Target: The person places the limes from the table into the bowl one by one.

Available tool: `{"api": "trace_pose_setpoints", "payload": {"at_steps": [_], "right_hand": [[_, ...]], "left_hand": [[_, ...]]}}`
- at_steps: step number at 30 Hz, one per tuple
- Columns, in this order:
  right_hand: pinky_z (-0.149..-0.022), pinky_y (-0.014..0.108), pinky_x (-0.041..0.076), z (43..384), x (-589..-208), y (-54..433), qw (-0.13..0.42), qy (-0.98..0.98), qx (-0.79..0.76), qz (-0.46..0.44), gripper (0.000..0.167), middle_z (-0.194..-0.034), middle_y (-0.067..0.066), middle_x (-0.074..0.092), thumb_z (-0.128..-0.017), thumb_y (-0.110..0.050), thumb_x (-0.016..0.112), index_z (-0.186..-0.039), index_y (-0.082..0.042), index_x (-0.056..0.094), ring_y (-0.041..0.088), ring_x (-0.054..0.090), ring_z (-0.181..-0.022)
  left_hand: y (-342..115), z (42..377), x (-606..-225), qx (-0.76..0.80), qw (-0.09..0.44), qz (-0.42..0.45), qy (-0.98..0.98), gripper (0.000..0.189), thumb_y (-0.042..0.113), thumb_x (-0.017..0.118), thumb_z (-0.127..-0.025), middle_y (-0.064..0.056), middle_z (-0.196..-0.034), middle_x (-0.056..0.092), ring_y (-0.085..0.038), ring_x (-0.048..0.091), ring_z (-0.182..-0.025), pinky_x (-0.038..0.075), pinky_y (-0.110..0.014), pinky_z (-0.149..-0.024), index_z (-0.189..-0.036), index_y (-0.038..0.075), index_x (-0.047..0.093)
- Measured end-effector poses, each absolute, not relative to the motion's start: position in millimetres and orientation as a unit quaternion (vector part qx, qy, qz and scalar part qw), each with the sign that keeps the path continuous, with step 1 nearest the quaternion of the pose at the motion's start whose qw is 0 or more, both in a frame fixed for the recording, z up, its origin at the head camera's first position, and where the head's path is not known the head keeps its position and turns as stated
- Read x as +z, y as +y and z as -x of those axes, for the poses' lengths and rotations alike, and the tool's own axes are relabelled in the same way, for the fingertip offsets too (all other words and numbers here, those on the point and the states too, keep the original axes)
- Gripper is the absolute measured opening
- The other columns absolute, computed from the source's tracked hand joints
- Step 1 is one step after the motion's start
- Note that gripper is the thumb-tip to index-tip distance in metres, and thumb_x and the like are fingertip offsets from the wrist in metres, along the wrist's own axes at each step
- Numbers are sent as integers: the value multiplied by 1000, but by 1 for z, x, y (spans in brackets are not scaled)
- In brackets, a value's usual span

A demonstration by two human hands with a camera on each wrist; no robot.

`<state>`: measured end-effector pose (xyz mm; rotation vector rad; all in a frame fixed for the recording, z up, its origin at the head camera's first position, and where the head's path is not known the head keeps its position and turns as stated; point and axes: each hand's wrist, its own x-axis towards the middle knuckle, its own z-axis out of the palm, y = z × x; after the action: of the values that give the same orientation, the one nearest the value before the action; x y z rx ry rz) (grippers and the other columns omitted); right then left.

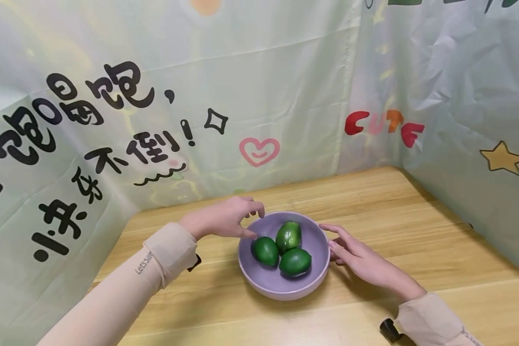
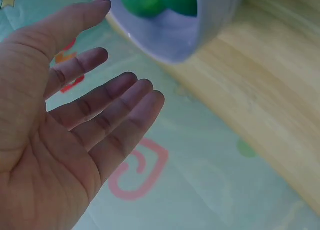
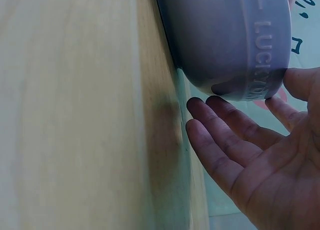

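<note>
A lavender bowl (image 1: 285,292) stands on the wooden table, with raised lettering on its outside in the right wrist view. Inside lie three glossy lime-shaped green fruits: one at the back (image 1: 289,236), one at the left (image 1: 265,251) and one at the front right (image 1: 295,262). My left hand (image 1: 228,216) hovers at the bowl's left rim, fingers spread and slightly bent, thumb near the left fruit. At the right side, my right hand (image 1: 361,262) has its fingertips close against the bowl wall; whether all of them touch it, I cannot tell. Neither hand grips anything.
The light wooden table (image 1: 450,245) reaches back to printed fabric walls (image 1: 294,105) behind and at both sides. Dark lettering, a pink heart (image 1: 259,152) and a yellow star (image 1: 503,158) decorate the cloth. A small black device (image 1: 390,330) sits at the right wrist.
</note>
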<state>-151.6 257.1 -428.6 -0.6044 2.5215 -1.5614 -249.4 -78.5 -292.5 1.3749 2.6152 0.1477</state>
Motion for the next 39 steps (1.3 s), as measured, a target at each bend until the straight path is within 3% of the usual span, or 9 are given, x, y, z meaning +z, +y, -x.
{"api": "trace_pose_setpoints", "payload": {"at_steps": [9,20,32,39], "right_hand": [[-93,32,62,152,-429,257,54,831,-516,201,53,-143,31,63,-118,-26,42,-167,-11,29,26,74,-114],[-92,35,63,152,-430,258,56,826,-518,216,53,-141,32,64,-118,-26,40,-167,-9,27,17,76,-109],[-91,32,63,152,-429,256,49,834,-511,202,52,-142,31,65,-118,-26,41,-167,-11,30,18,74,-115],[-91,33,63,152,-429,256,45,832,-512,208,52,-141,32,65,-118,-25,41,-166,-9,30,14,74,-114]], "left_hand": [[-111,260,-293,70,52,-441,893,41,26,84,-92,-9,-126,73,-29,71,-112,59,-45,-98,-126,11,66],[-171,267,-298,127,15,-346,930,44,30,80,-97,-14,-130,72,-34,71,-118,58,-54,-100,-132,9,65],[-225,256,-327,176,-6,-264,948,45,35,79,-99,-13,-133,71,-33,70,-117,57,-56,-101,-134,10,65],[-249,245,-338,211,-13,-233,949,46,34,79,-99,-17,-135,69,-39,71,-119,57,-57,-101,-135,9,65]]}}
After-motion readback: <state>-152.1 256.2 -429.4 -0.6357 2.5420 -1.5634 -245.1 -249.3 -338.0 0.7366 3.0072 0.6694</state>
